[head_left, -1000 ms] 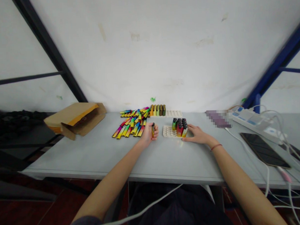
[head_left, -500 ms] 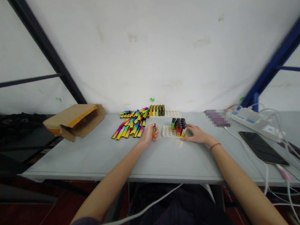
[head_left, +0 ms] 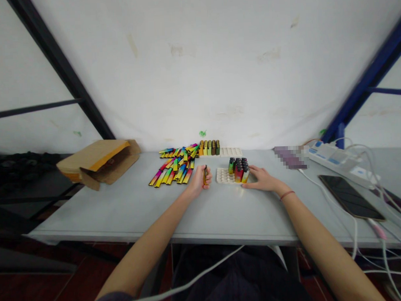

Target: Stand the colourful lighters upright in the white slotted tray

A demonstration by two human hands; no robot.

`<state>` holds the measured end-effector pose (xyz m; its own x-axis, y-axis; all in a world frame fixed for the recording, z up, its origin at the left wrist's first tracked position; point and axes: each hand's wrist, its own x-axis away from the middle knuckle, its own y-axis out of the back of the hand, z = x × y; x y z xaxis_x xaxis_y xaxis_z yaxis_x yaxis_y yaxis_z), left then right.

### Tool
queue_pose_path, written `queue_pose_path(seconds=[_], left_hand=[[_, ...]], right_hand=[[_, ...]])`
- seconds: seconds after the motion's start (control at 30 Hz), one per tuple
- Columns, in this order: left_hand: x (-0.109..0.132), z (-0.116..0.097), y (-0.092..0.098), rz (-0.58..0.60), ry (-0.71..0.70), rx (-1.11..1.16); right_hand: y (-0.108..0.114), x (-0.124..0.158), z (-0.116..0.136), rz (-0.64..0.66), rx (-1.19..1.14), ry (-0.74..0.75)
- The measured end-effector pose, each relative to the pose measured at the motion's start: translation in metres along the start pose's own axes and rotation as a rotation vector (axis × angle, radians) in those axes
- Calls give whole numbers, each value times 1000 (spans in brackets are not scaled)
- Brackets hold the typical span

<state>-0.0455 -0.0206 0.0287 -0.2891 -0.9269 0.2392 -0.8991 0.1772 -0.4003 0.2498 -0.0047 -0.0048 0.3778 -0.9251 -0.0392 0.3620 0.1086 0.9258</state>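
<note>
My left hand (head_left: 199,180) is closed around one rainbow-coloured lighter (head_left: 204,174), held upright just left of a white slotted tray (head_left: 223,176). Several lighters (head_left: 239,168) stand in the tray's right part. My right hand (head_left: 262,179) rests on the table against the tray's right side, fingers spread and touching the tray and the nearest lighters. A heap of loose rainbow lighters (head_left: 176,166) lies to the left, behind my left hand.
A second white tray (head_left: 231,152) with a row of lighters (head_left: 210,147) stands at the wall. An open cardboard box (head_left: 97,163) lies far left. A power strip (head_left: 335,159), cables and a dark phone (head_left: 351,197) occupy the right side.
Both hands stay almost where they were; the view has shifted slightly. The lighter in my left hand remains upright beside the tray.
</note>
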Motion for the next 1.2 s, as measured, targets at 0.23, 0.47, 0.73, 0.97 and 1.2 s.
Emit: queue_pose_path(seconds=[0.23, 0.47, 0.73, 0.97, 1.2], left_hand=[[-7, 13, -1, -86, -138, -231], [-13, 0, -12, -51, -621, -680], [-28, -12, -27, 131, -652, -755], [-29, 10, -34, 94, -651, -697], [-31, 19, -40, 44, -688, -691]], right_hand=[[-2, -1, -3, -13, -6, 17], [-3, -1, -3, -18, -26, 42], [-2, 0, -3, -11, -27, 49], [-2, 0, -3, -8, -23, 38], [0, 1, -3, -7, -28, 52]])
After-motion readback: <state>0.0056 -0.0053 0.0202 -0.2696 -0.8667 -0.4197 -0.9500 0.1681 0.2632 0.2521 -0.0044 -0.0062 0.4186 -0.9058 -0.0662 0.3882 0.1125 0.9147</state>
